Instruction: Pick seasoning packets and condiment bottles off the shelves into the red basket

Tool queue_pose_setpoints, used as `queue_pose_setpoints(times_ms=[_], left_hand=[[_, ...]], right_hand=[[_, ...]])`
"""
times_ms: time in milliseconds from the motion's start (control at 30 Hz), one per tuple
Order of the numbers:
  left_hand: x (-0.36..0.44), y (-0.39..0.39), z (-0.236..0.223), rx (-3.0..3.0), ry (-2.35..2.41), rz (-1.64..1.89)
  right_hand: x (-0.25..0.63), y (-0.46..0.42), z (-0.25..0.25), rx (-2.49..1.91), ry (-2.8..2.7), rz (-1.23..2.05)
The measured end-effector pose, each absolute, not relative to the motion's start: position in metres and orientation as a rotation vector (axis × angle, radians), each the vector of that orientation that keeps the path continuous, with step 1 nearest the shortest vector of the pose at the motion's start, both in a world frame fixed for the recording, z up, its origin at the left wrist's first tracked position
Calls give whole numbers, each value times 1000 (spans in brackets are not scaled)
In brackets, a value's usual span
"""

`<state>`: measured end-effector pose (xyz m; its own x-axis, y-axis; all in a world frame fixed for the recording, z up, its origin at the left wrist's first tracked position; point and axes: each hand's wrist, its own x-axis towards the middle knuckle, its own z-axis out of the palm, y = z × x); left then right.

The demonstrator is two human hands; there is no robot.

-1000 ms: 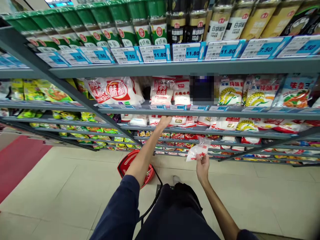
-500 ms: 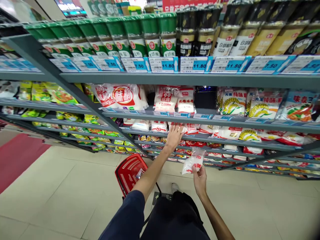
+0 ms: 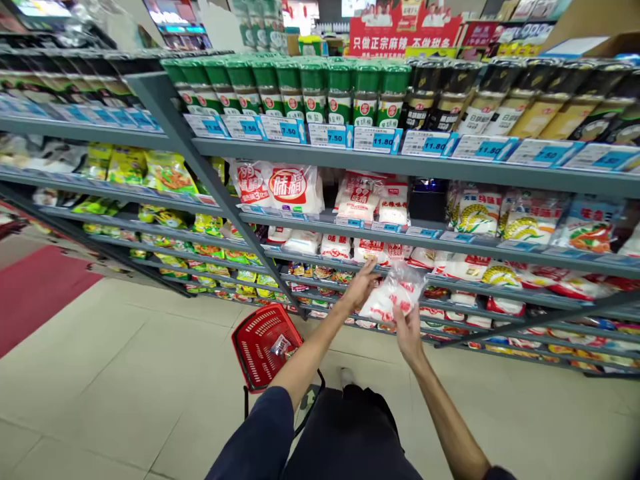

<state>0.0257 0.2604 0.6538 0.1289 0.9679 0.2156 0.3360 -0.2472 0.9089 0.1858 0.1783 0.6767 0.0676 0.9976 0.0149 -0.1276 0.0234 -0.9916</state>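
Observation:
My right hand (image 3: 409, 328) grips a clear plastic bag of white seasoning (image 3: 393, 299) with red print by its near side, held up in front of the lower shelves. Close to the bag's left edge is my left hand (image 3: 362, 288), its fingers stretched out and holding nothing; whether it touches the bag I cannot tell. Just beyond its fingertips, similar white bags with red print (image 3: 370, 251) lie on a low shelf.
A red shopping basket (image 3: 245, 347) stands on the floor at my left, a small packet (image 3: 281, 345) inside. The grey shelf rack (image 3: 350, 157) spans the view, with green-capped spice jars (image 3: 315, 79) on top and larger white bags (image 3: 295, 190) below. A diagonal upright (image 3: 210, 173) divides it.
My left hand has drawn back from the bags on the low shelf toward the held bag. My right hand has raised that bag slightly. The view has tilted up and shifted left.

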Motion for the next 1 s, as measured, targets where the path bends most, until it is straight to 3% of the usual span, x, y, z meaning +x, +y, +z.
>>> queue_pose_setpoints(times_ms=[167,333,567,767,1000], left_hand=[[-10,240,707,1112,1116,1434],[-36,220,745,1097,911,1281],[-39,150,671,923,1100,1260],[-46,88,613,690,1237,1372],[-39,76,609,786,1264,1287]], right_hand=[[165,228,762,-949,-1175,1182],[145,243,776,-964,-1198,1248],[149,188,678,-1124,-1289,1485],[191,236,652,-1456,-1276,949],[196,359,668,-1714,-1425,588]])
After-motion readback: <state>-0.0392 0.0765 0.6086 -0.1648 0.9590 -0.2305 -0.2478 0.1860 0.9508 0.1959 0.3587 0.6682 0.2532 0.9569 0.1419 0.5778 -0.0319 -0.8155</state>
